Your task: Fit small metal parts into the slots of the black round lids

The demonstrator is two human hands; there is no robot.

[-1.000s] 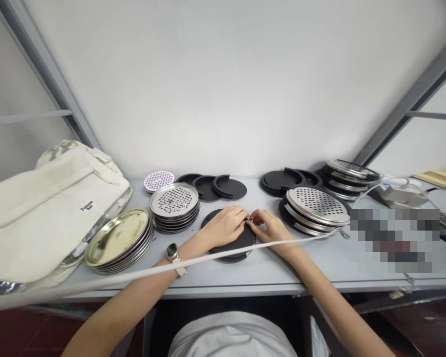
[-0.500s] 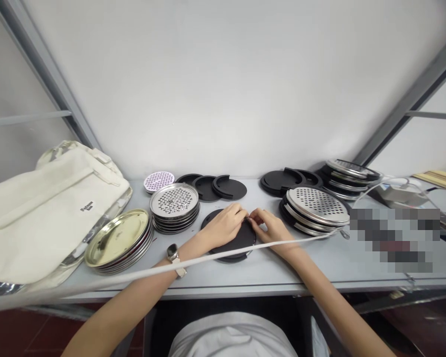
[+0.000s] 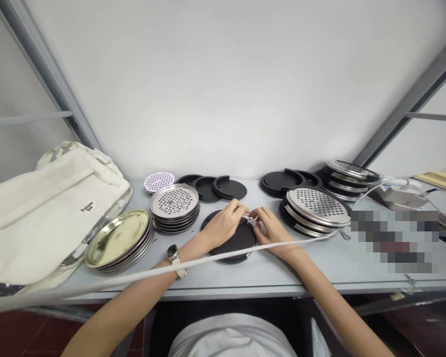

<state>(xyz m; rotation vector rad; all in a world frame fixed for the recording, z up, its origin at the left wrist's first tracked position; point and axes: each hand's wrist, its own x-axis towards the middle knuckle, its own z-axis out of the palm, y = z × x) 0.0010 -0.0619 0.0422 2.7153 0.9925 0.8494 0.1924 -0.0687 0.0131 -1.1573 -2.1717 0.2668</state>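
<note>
In front of me a round black disc (image 3: 230, 248) lies on the table. My left hand (image 3: 225, 225) rests over its upper part, with thumb and fingers pinched on a small shiny piece (image 3: 248, 218). What this piece is I cannot make out. From the right, my right hand (image 3: 269, 228) meets it, its fingertips bent closed at the other end of the shiny piece. To the left of the disc stands a stack of round metal plates with a perforated top (image 3: 174, 201). Beyond my right hand is a stack of black and silver discs under a perforated metal plate (image 3: 319, 206).
Gold-topped round plates (image 3: 119, 233) are stacked at left beside a cream cloth bag (image 3: 52, 213). Black discs (image 3: 230, 188) and a purple perforated disc (image 3: 159, 182) lie at the back. A white cord (image 3: 152, 271) crosses in front of my forearms.
The shiny piece between my fingertips now shows more, raised a little above the disc. My left fingers have lifted slightly. The stacks around are unmoved.
</note>
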